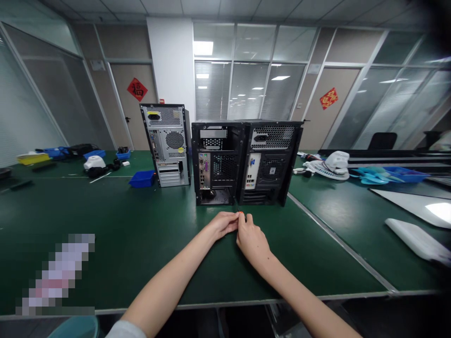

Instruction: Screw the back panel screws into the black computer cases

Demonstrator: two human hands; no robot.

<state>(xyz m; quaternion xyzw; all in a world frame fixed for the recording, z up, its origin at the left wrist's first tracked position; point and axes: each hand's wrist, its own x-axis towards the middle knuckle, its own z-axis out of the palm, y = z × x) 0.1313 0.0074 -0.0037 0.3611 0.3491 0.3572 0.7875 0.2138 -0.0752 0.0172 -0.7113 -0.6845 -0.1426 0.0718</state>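
Observation:
At the foot of two black computer cases, my right hand (252, 237) is closed around a small tool with an orange-red handle (241, 213), which looks like a screwdriver; most of it is hidden by my fingers. A thin dark shaft seems to point toward the cases. My left hand (224, 224) pinches at the front of the same tool, its fingertips meeting those of the right. Just beyond stand the left black case (237, 162), with an open bay at its top, and the right black case (273, 162), rear panels facing me.
A taller silver-backed computer case (171, 145) stands farther left, beside a blue bin (142, 179). On the right lie a white fan (333, 166), blue trays (405, 174) and a white panel (417, 239). A metal seam (338, 241) crosses the green table (141, 220).

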